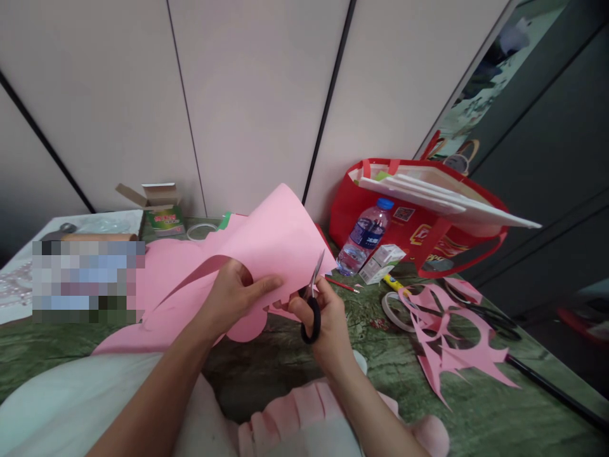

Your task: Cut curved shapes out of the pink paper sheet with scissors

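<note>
A large pink paper sheet (280, 235) is curled upward in front of me. My left hand (240, 289) pinches its lower edge, with the thumb lying on top and the other fingers underneath. My right hand (326, 317) has its fingers through the black handles of a pair of scissors (311, 317). The scissors point upward, and their blades lie against the right edge of the sheet. More pink paper with rounded, cut edges (166, 266) spreads on the floor beneath and to the left.
Pink paper scraps (457, 343) and a roll of tape (394, 311) lie on the right. Behind them are a water bottle (364, 238), a small white carton (382, 263) and a red bag (349, 197). A green box (164, 221) stands at the back left, before white panels (257, 95).
</note>
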`<action>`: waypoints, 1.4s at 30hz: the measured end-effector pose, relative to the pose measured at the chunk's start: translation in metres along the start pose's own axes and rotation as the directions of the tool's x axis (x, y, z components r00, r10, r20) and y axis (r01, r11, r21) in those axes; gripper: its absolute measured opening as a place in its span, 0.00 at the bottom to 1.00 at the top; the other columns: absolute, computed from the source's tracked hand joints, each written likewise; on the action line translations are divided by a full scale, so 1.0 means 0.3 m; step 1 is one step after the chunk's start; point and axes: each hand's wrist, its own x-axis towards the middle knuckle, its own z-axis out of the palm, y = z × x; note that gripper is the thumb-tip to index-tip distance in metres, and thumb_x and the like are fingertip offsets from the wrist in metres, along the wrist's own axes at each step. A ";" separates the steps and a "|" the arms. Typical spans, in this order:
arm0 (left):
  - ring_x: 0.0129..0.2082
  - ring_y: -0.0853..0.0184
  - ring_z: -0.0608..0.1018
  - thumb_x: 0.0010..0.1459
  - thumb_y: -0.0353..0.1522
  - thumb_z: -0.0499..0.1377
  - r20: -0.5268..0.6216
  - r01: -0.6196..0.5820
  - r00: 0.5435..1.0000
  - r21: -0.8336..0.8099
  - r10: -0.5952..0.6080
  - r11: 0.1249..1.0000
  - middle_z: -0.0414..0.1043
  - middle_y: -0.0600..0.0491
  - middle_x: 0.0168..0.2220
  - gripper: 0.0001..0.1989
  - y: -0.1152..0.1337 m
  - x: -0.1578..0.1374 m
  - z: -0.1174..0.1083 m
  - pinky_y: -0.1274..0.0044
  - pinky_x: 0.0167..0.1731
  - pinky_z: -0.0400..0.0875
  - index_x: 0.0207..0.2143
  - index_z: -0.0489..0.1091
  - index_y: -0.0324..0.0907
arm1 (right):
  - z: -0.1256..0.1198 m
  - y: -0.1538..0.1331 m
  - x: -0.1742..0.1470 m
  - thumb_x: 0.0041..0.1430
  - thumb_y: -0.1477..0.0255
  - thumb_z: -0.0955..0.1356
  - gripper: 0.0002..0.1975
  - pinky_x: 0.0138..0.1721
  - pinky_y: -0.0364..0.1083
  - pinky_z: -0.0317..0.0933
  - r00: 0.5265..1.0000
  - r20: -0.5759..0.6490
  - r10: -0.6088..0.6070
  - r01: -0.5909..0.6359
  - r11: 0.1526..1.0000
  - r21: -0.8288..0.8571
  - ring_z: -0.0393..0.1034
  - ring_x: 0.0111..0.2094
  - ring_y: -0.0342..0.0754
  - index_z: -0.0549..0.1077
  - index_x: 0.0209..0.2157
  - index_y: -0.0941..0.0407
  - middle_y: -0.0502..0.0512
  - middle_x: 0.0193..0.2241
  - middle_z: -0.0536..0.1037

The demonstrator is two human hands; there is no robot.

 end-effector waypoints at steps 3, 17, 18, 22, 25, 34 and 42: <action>0.18 0.72 0.74 0.49 0.29 0.63 -0.014 0.004 1.000 -0.017 -0.004 1.000 0.76 0.54 0.20 0.05 0.003 -0.001 0.002 0.84 0.17 0.68 0.23 0.74 0.36 | -0.001 0.003 0.001 0.42 0.68 0.74 0.16 0.27 0.44 0.66 1.000 -0.015 -0.002 0.002 1.000 -0.016 0.73 0.25 0.47 0.66 0.30 0.54 0.45 0.21 0.74; 0.14 0.75 0.70 0.49 0.30 0.63 -0.022 -0.010 1.000 0.032 0.011 0.999 0.73 0.56 0.15 0.06 0.009 0.000 -0.001 0.85 0.13 0.62 0.22 0.73 0.35 | -0.007 0.000 0.000 0.41 0.71 0.72 0.12 0.23 0.40 0.58 0.998 -0.060 -0.017 0.015 0.999 -0.038 0.63 0.20 0.40 0.67 0.28 0.56 0.43 0.19 0.71; 0.14 0.75 0.70 0.49 0.30 0.63 -0.019 -0.011 1.000 0.038 0.012 0.999 0.72 0.55 0.15 0.07 0.008 0.000 -0.002 0.85 0.13 0.61 0.22 0.73 0.35 | -0.006 -0.002 0.000 0.41 0.71 0.72 0.11 0.23 0.40 0.58 0.998 -0.059 -0.017 0.015 0.999 -0.037 0.63 0.20 0.40 0.67 0.28 0.56 0.43 0.18 0.70; 0.14 0.75 0.69 0.49 0.32 0.63 -0.028 -0.018 0.999 0.084 0.021 0.996 0.72 0.55 0.15 0.09 0.009 0.001 -0.006 0.85 0.12 0.59 0.21 0.72 0.35 | -0.008 0.001 -0.001 0.41 0.71 0.72 0.11 0.24 0.40 0.58 0.998 -0.058 -0.008 0.005 0.999 -0.043 0.63 0.20 0.40 0.67 0.28 0.56 0.43 0.18 0.71; 0.12 0.75 0.68 0.49 0.32 0.63 -0.033 -0.017 0.999 0.111 0.021 0.994 0.71 0.55 0.14 0.10 0.013 -0.002 -0.009 0.84 0.10 0.57 0.20 0.72 0.35 | -0.011 0.009 -0.001 0.41 0.71 0.72 0.11 0.23 0.40 0.58 0.998 -0.059 0.005 -0.008 0.999 -0.052 0.62 0.18 0.40 0.67 0.28 0.56 0.43 0.18 0.71; 0.12 0.74 0.68 0.50 0.32 0.62 0.003 0.004 1.000 0.145 -0.004 0.989 0.71 0.55 0.12 0.11 0.021 -0.002 -0.016 0.84 0.10 0.57 0.18 0.73 0.36 | -0.010 0.003 -0.002 0.40 0.70 0.73 0.12 0.21 0.41 0.57 0.998 -0.064 0.004 -0.010 0.995 -0.100 0.60 0.17 0.40 0.67 0.27 0.55 0.42 0.15 0.69; 0.14 0.73 0.71 0.52 0.30 0.62 0.072 -0.016 0.997 0.105 0.009 0.994 0.73 0.53 0.15 0.10 0.029 -0.009 -0.026 0.84 0.13 0.62 0.19 0.74 0.36 | -0.005 -0.001 -0.004 0.41 0.70 0.72 0.12 0.19 0.40 0.55 0.998 -0.062 0.014 -0.020 0.995 -0.094 0.60 0.17 0.40 0.66 0.26 0.55 0.42 0.14 0.68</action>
